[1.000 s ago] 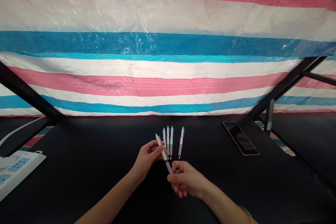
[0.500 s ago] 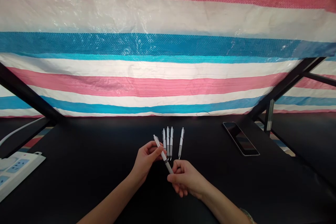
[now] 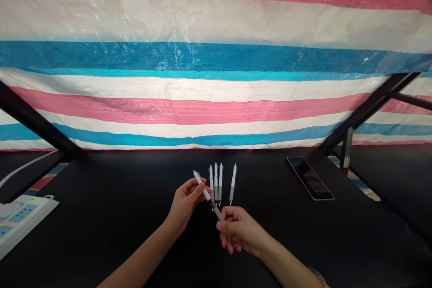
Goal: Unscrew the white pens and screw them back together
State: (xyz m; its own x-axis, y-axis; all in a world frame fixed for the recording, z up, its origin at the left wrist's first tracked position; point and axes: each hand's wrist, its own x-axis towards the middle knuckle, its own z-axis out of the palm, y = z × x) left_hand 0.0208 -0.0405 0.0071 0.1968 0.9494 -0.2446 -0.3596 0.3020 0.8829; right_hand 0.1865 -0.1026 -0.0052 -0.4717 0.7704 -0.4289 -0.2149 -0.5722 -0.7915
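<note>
Pens of white plastic [image 3: 220,183], four in all, lie side by side on the black counter [image 3: 101,238], tips toward the person. A fifth pen [image 3: 206,194] is held in the air, slanting across just above the tips of the leftmost ones. Left hand [image 3: 185,204] is closed in a pinch around its upper barrel, and right hand [image 3: 240,231] grips its grey lower end between thumb and fingers. Measured from that row, a smartphone [image 3: 309,178] lies off to the right, a white power strip [image 3: 23,224] sits far to the left, and a striped tarpaulin [image 3: 216,99] hangs beyond. The held pen is low over the row, so a slipped pinch or careless swing could knock those pens out of line, and their round barrels could roll on the smooth counter
</note>
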